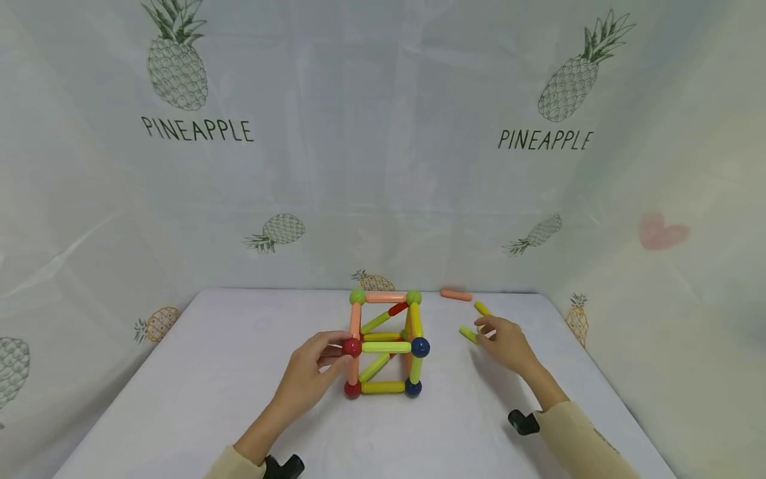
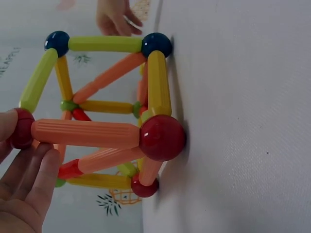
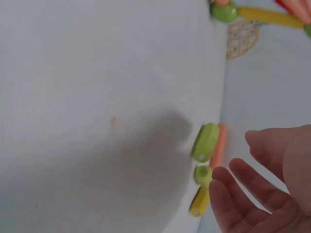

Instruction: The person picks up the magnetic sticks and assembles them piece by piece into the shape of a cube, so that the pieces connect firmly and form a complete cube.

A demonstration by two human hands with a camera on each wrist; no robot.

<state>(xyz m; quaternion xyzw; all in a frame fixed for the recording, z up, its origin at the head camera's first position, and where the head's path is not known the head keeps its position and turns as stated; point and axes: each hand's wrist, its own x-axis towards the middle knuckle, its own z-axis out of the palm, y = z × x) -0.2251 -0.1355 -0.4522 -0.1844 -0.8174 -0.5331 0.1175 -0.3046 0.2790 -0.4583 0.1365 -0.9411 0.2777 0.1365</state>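
A cube-like frame of magnetic rods and balls stands on the table; a green rod (image 1: 386, 347) forms its upper front edge, with a blue ball (image 1: 421, 347) at the right end. My left hand (image 1: 311, 369) pinches the red ball (image 2: 23, 128) at the upper front-left corner, thumb and fingers on either side. From that ball an orange rod (image 2: 87, 133) runs down to a lower red ball (image 2: 163, 138). To the right, my right hand (image 1: 504, 342) hovers by a loose green rod (image 3: 206, 142) and a yellow rod (image 3: 198, 201), its fingers apart and nothing between them.
A loose orange rod (image 1: 456, 295) lies near the table's back edge. Behind the white table (image 1: 239, 372) hangs a pale curtain (image 1: 383, 166) printed with pineapples. Diagonal green-and-red rods cross inside the frame.
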